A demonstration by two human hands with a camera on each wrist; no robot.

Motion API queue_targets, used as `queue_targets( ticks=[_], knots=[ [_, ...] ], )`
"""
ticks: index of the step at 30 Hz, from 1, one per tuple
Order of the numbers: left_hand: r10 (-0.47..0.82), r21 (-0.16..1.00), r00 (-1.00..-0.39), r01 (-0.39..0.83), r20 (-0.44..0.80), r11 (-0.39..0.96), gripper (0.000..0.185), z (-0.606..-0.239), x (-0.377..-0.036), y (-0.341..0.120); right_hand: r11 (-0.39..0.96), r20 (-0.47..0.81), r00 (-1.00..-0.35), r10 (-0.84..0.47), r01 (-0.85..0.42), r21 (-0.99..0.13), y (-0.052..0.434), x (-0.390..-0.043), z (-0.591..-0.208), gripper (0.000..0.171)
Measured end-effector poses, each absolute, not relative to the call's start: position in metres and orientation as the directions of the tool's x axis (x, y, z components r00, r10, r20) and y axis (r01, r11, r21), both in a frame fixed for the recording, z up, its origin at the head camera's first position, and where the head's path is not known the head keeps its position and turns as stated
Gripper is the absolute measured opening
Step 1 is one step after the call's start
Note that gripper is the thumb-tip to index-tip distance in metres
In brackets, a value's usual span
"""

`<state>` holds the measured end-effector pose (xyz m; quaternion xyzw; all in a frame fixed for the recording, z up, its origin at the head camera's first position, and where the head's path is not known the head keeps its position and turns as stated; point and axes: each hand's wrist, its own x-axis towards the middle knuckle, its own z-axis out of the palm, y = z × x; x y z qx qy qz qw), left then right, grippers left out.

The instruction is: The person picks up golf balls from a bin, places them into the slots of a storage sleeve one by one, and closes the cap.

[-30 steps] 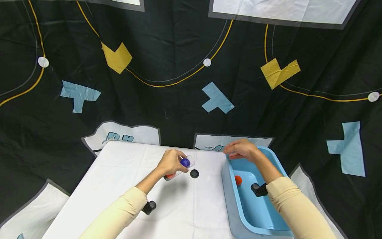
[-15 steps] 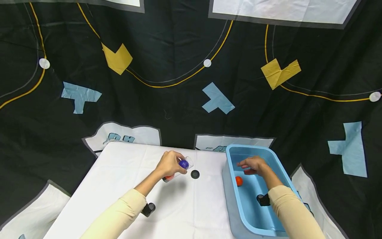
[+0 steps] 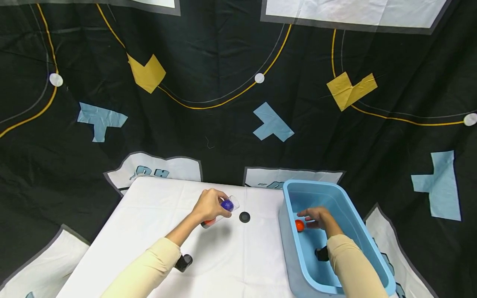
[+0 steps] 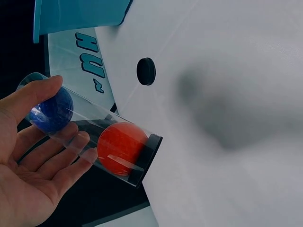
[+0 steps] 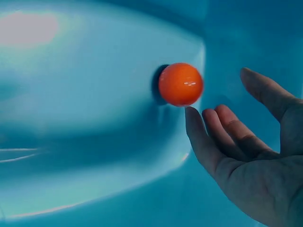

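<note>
Two balls are sitting inside the clear tube (image 4: 90,137) that the left hand (image 3: 208,205) is holding: a blue ball (image 4: 51,109) toward the open end and a red-orange ball (image 4: 122,148) down against the black bottom cap. The left grip is curling around the tube, thumb on one side and fingers beneath, and is keeping it tilted with the mouth lifted and angled toward the right, so the balls are staying put while the opening is left free. The capped end is hovering low over the white desk (image 3: 238,256). A black cap (image 3: 244,217) is lying flat on the desk just right of the tube's mouth, apart from it, probably the tube's lid.

The right hand (image 3: 318,218) is reaching down into the blue tub (image 3: 357,231), which is standing on the right side of the desk. Its grip is spread, fingers loosely extended and holding nothing. A loose orange ball (image 5: 180,84) is resting on the tub floor near the left wall, and one fingertip is arriving just beside it; whether it is touching is hard to tell from the wrist view. The palm is facing the ball, as for scooping it up.
</note>
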<state>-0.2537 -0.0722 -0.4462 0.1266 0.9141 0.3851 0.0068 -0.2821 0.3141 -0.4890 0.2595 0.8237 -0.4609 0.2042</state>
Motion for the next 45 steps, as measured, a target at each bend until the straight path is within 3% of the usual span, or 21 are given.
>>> queue_targets(
  ticks=[5,16,30,35,45],
  knots=[
    [0.235,0.708,-0.97,0.211,0.066,0.674,0.04,-0.448,-0.253,-0.072,0.439,-0.602,-0.767,0.22,0.629,-0.641,0.321,-0.284,-0.505,0.045],
    [0.23,0.708,-0.97,0.216,0.078,0.673,0.04,-0.447,-0.253,-0.072,0.409,-0.626,-0.757,0.189,0.64,-0.651,0.317,-0.282,-0.512,0.046],
    [0.224,0.715,-0.971,0.212,0.079,0.667,0.04,-0.446,-0.254,-0.07,0.396,-0.641,-0.739,0.207,0.662,-0.636,0.312,-0.286,-0.523,0.033],
    [0.237,0.716,-0.968,0.225,0.086,0.661,0.04,-0.446,-0.254,-0.069,0.385,-0.645,-0.747,0.159,0.649,-0.657,0.316,-0.284,-0.52,0.029],
    [0.244,0.711,-0.966,0.229,0.082,0.665,0.041,-0.448,-0.256,-0.069,0.334,-0.611,-0.789,0.065,0.594,-0.732,0.325,-0.284,-0.48,0.049]
  ],
)
